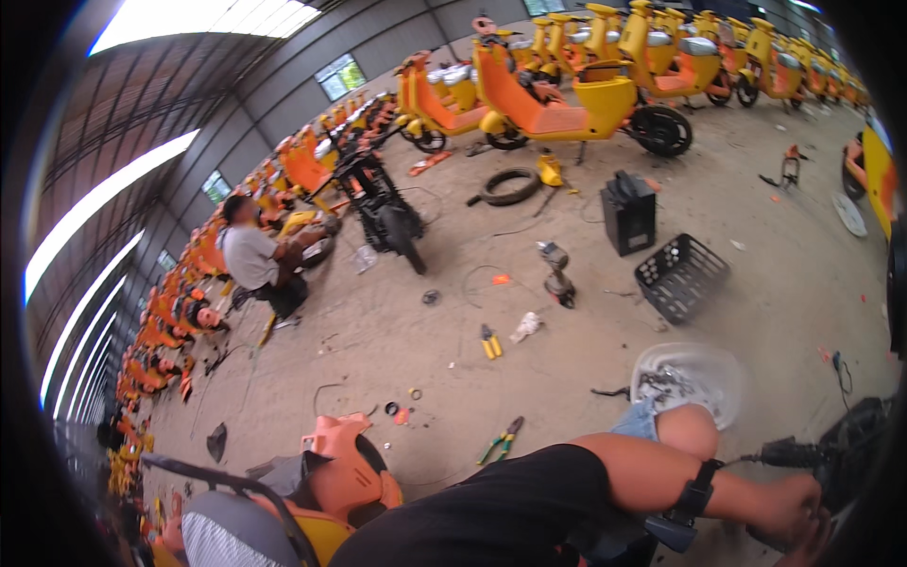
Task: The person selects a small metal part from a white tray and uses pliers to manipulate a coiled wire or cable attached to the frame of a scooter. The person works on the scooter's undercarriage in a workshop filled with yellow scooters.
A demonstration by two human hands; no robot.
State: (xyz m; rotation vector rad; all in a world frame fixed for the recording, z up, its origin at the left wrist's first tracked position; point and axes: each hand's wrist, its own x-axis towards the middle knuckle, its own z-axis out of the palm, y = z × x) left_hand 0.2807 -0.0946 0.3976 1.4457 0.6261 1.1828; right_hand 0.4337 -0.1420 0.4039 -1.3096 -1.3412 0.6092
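Note:
My left hand (790,503) is at the lower right, its forearm crossing from the left with a black strap and a small dark device on the wrist. The fingers are curled in; what they hold, if anything, is hidden. Just below is more skin, perhaps part of my right hand (812,544), cut off by the dark rim. Beside the hands is a black mechanical assembly (850,454) with a black grip-shaped part (792,452). Past my bent knee, a white plastic tub (710,373) holds small metal parts.
Green-handled pliers (501,440) and yellow-handled cutters (490,342) lie on the floor. A black crate (682,278), black battery-like box (628,215) and tyre (510,186) lie farther off. Orange-yellow scooters (557,104) stand in rows. A person (255,255) crouches near a stripped black scooter (378,203).

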